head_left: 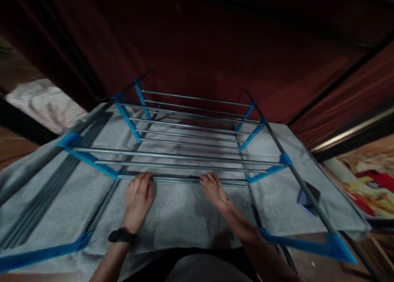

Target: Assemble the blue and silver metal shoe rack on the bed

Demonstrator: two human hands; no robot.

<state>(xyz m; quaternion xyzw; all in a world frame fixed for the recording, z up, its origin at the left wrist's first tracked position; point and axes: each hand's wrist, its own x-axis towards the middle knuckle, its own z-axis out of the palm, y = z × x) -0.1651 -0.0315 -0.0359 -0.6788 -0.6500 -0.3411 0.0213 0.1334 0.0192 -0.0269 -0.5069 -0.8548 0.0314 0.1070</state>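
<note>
A rack of grey metal tubes [184, 155] and blue plastic brackets [123, 118] spreads out before me; it looks like a shoe rack. My left hand [140, 198], with a dark band [122, 236] on its wrist, curls its fingers over the nearest low crossbar [172, 179] at the left. Farther right on that bar, my right hand [214, 190] bends its fingers round it too. Fingertips of both hands are hidden behind the bar. Long side tubes [295, 173] run through the blue brackets at either side.
The rack rests on a grey cloth-covered surface [178, 220]. Several loose tubes [52, 187] lie along the left. A phone [308, 198] lies under the right side tube. Behind hangs dark red fabric [197, 44]. A colourful packet [369, 193] sits at far right, pale striped cloth [46, 103] at far left.
</note>
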